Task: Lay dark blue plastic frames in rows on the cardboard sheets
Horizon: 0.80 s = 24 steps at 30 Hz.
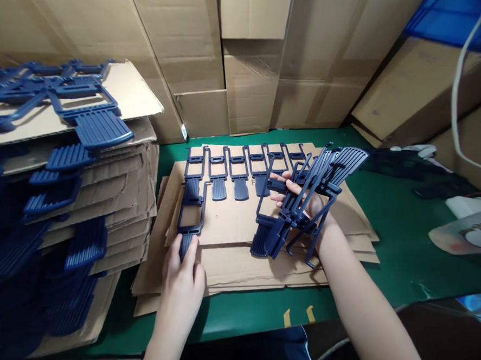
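Note:
My left hand (183, 279) pinches the ribbed end of a dark blue plastic frame part (191, 215) that lies on the cardboard sheet (225, 230). The part is at the left of the sheet, just in front of a row of similar parts (237, 169) along its back edge. Above the right side of the sheet, my right hand (304, 200) is closed around a bunch of the same plastic frame parts (291, 210). They point in different directions and partly cover the row and my fingers.
At left stands a tall stack of cardboard sheets (129, 195) layered with blue parts (105, 128). Cardboard boxes (250, 83) wall off the back. On the green table (394, 254), a translucent cup (465, 232) and dark cloth (404, 168) lie to the right. A white cable (455, 95) hangs there.

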Each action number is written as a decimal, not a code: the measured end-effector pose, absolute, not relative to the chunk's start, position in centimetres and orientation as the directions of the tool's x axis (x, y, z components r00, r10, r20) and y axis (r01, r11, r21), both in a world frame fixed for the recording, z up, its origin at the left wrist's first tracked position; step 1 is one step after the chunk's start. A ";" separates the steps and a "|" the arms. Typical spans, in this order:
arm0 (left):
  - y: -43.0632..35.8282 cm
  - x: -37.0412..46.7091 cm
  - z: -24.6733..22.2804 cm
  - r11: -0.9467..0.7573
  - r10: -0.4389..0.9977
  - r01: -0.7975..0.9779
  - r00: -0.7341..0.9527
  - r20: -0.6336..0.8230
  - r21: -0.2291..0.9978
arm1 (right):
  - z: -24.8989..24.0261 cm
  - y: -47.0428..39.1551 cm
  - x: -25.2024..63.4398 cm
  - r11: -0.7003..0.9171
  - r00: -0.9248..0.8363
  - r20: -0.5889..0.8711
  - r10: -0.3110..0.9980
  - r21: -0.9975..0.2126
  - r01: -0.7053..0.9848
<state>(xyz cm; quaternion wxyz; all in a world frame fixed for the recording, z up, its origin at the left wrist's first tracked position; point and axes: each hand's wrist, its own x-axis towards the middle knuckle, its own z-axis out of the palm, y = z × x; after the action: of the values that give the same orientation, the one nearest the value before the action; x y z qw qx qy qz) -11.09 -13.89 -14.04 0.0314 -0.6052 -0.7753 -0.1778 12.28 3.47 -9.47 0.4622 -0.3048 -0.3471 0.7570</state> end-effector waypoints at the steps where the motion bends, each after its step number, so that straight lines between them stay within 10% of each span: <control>1: -13.9 -11.1 -14.0 0.205 0.928 0.947 -0.268 0.260 0.246 | -9.5 3.5 12.3 -0.335 -0.386 -0.147 0.911 -0.810 -0.481; 24: -14.2 -10.8 -13.8 0.422 0.870 0.890 -0.451 0.200 0.172 | -9.5 3.6 12.0 -0.382 -0.377 -0.207 0.903 -0.788 -0.483</control>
<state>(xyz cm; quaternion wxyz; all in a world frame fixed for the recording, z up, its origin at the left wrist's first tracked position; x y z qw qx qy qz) -10.82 -14.23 -13.80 0.0398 -0.5226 -0.8421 -0.1268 12.03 3.57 -9.46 0.4531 -0.3261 -0.3217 0.7648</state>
